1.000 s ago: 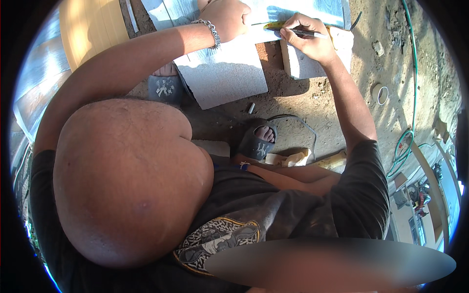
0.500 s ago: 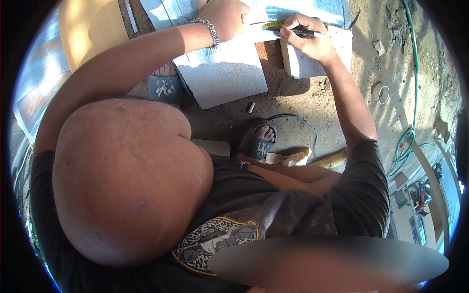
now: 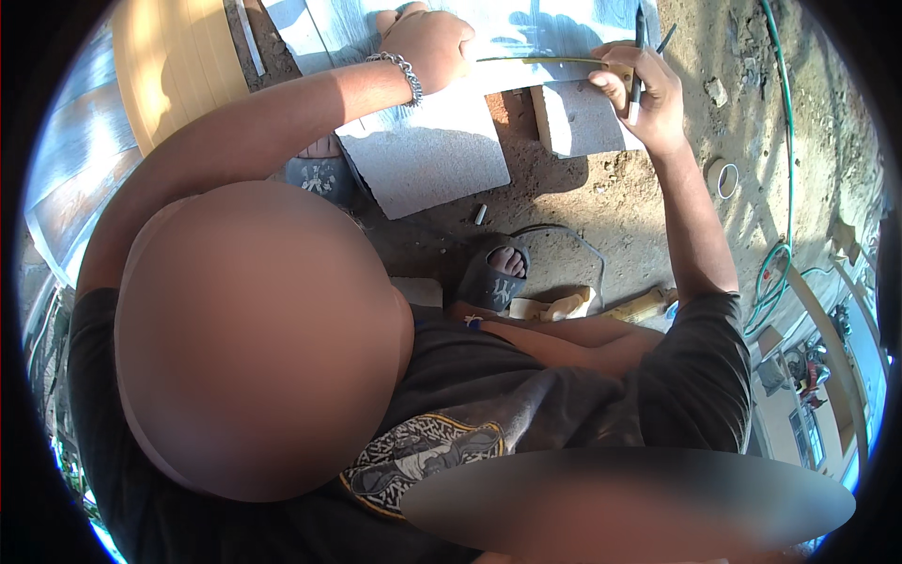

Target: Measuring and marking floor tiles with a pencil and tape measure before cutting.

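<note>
Pale tile flat, yellow ruler across it; dark pencil upright.

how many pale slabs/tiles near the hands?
3. The large tile under both hands at the top; a square tile below the left hand; a smaller block below the right hand. More may lie beyond the frame.

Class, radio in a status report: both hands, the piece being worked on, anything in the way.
Left hand pressing on pale tile. Right hand holding dark pencil and end of yellow ruler lying across tile. Nothing blocking.
</note>
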Tool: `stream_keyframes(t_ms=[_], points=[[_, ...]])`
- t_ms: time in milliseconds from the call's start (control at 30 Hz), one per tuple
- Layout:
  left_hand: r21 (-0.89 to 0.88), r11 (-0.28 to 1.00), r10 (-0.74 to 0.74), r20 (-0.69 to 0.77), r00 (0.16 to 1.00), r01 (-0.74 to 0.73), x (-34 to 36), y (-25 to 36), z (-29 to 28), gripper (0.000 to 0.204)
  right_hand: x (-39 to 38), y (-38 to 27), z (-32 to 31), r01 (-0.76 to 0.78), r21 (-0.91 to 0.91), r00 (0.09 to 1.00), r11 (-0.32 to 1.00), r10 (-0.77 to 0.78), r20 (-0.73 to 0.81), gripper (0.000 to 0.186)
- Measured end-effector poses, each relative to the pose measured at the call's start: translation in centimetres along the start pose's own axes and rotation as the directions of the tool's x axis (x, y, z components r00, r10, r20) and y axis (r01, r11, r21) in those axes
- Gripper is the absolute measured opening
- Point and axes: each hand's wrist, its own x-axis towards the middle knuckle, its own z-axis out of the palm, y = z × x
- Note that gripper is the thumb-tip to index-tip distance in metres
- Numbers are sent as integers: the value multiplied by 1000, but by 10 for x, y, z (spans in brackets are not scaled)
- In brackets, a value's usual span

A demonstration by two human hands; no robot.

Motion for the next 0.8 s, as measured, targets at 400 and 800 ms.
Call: stream_keyframes(t_ms=[400,800], points=[[-240,963,-83,153,985,119,9,-10,-87,16,37,-8,-62,-253,-165,941,953,282,189,47],[-64,992,-124,-414,902,107,75,-198,-179,18,246,130,-44,-123,-270,982,955,157,108,49]])
